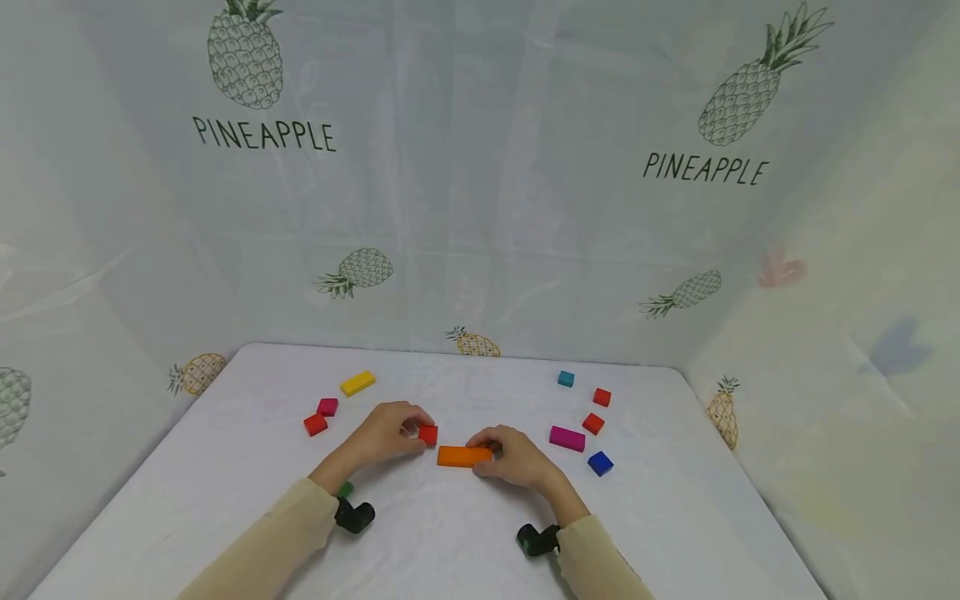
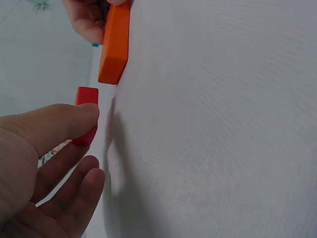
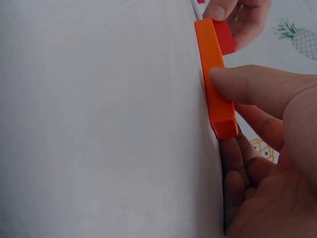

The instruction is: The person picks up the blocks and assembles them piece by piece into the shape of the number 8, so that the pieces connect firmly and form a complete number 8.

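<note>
Between thumb and fingers my left hand pinches a small red block, seen from the side in the left wrist view. My right hand grips the right end of a long orange block, thumb on the near side and fingers beyond. The orange block lies along the white table top. In the head view the red block is just behind and left of the orange one's left end. A green block is partly hidden under my left wrist.
Left are a yellow block, a pink block and a red block. Right are a teal block, two red blocks, a magenta block and a blue block. A pineapple-print curtain hangs behind the table.
</note>
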Demonstrator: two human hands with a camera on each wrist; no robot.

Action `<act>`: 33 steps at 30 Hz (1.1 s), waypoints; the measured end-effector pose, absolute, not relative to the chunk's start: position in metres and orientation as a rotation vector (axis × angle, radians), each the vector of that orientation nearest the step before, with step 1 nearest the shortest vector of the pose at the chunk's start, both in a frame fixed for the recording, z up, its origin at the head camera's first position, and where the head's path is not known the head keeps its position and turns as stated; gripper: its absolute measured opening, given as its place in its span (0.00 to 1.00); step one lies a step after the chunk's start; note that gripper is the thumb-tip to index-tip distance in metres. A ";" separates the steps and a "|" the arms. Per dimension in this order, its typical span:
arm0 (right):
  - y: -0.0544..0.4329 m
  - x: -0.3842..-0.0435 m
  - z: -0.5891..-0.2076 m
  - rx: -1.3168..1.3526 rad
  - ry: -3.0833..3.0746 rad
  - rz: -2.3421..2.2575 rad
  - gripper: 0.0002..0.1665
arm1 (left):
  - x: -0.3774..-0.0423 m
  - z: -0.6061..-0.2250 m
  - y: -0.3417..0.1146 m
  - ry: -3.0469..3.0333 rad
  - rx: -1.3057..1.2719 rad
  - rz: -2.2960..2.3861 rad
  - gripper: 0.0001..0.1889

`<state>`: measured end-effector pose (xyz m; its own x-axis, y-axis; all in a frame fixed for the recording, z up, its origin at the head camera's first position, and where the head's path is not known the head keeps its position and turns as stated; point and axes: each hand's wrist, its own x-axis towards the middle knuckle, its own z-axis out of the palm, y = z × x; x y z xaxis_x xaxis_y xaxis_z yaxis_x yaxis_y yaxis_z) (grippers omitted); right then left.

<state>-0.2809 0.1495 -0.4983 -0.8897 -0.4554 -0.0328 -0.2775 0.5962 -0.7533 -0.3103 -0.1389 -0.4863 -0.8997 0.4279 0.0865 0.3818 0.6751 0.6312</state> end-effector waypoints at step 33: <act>0.150 -0.282 -0.499 -0.598 2.586 -1.201 0.16 | -0.315 -0.497 -0.131 2.719 0.497 1.120 0.15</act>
